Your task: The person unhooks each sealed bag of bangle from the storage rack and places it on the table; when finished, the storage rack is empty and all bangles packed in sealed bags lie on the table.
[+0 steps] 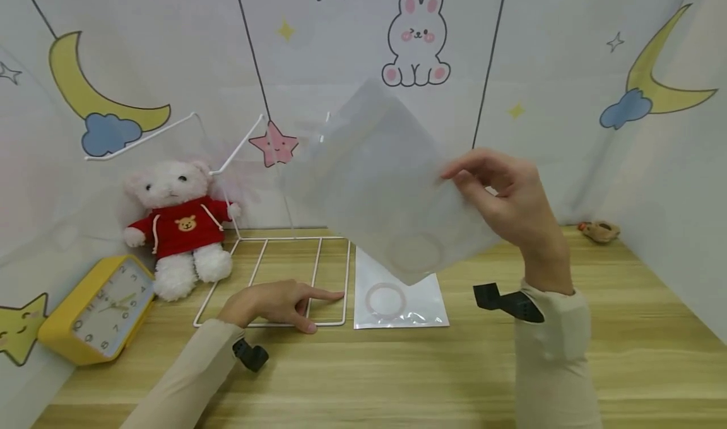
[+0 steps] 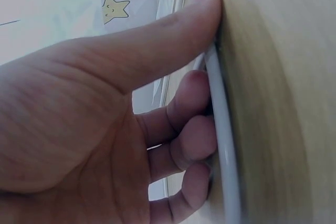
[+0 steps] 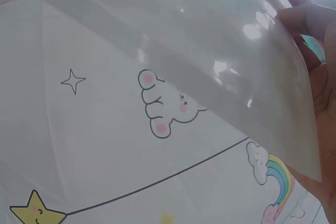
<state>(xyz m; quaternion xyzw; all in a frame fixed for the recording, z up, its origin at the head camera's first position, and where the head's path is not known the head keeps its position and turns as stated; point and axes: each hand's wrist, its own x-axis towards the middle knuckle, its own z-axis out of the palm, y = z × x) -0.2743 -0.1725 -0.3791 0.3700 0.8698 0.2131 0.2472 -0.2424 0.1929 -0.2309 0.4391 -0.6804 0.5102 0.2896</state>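
Raised in front of the backdrop is a translucent frosted plastic bag [image 1: 375, 164], tilted, with a faint ring mark. My right hand [image 1: 505, 195] pinches its right edge between thumb and fingers. The right wrist view shows the same bag [image 3: 210, 51] with a band along one edge. A similar flat bag [image 1: 423, 306], also ring-marked, lies on the table. My left hand [image 1: 278, 303] holds down a white wire rack [image 1: 348, 265]. In the left wrist view the thumb and curled fingertips touch its front rod [image 2: 223, 124], while in the head view the index finger stretches to the right side.
A white plush bear [image 1: 187, 227] in a red hoodie sits behind the rack's left side. At the left stands a yellow alarm clock [image 1: 108, 309]. A small brown toy [image 1: 601, 231] lies at the back right. A printed fabric backdrop [image 1: 352, 50] surrounds the wooden table [image 1: 409, 372].
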